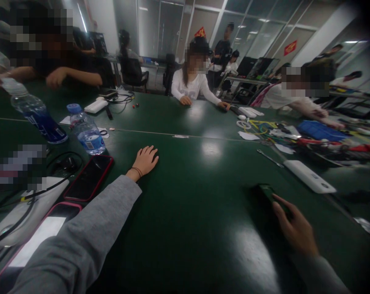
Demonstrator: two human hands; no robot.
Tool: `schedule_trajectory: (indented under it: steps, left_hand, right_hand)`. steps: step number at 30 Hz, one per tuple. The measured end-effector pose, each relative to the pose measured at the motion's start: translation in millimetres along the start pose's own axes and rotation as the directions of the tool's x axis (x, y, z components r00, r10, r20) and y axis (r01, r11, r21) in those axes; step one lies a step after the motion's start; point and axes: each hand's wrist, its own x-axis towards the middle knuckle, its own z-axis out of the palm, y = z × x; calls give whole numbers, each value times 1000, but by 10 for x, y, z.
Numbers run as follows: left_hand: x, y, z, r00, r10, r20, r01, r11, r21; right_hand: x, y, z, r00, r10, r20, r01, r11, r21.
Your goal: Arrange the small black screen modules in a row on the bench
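Left hand: the left hand (145,160) lies palm down on the green table (197,212), its fingers (152,152) flat, close together and holding nothing; a grey sleeve covers the arm and a thin dark band sits at the wrist.
Right hand: the right hand (295,228) rests on the table at the right, fingers stretched forward onto a small dark green object (266,192); the fingertips touch its near end. Whether they grip it or only press on it I cannot tell, as the spot is dark and blurred.
Dark green object: flat on the table, well apart from the left hand, near the white power bank (310,176).
Nearer bottle: a clear water bottle (86,130) with a blue cap stands upright just beyond the red-edged phone (89,177); water fills most of it.
Farther bottle: a second clear bottle (34,112) with a dark blue label stands tilted in view to the left, also holding water.
Blue tray: a blue container (321,130) at the far right sits amid cables and tools; its contents cannot be made out.
Pink-edged phone: a second phone (39,237), screen lit, lies by the left sleeve.
Others: several people sit around the far side of the table.
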Motion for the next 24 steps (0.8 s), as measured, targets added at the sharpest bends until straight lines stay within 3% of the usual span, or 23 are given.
schedule_trajectory:
  steps: [1, 4, 7, 10, 17, 24]
  left_hand:
    - [-2, 6, -8, 1000, -3, 3, 3, 1000, 3]
    - [-3, 28, -23, 1000, -13, 7, 13, 1000, 24]
    - [-1, 43, -18, 1000, -17, -3, 17, 999, 39]
    - [-3, 49, -8, 1000, -17, -20, 18, 999, 45]
    - [-3, 52, -8, 999, -18, -26, 19, 999, 43]
    - [6, 37, -2, 1000, -20, -9, 20, 999, 30]
  right_hand:
    - [47, -148, 220, 999, 22, 38, -24, 997, 72]
    - [74, -869, 816, 972, -150, 184, 75, 929, 363]
    - [-23, -1617, 1199, 847, -379, 373, 104, 806, 583]
    - [-102, -2025, 1375, 750, -474, 461, 53, 738, 673]
    - [-62, -2066, 1398, 639, -586, 498, 125, 718, 685]
    - [-88, -2070, 1401, 660, -566, 493, 90, 712, 697]
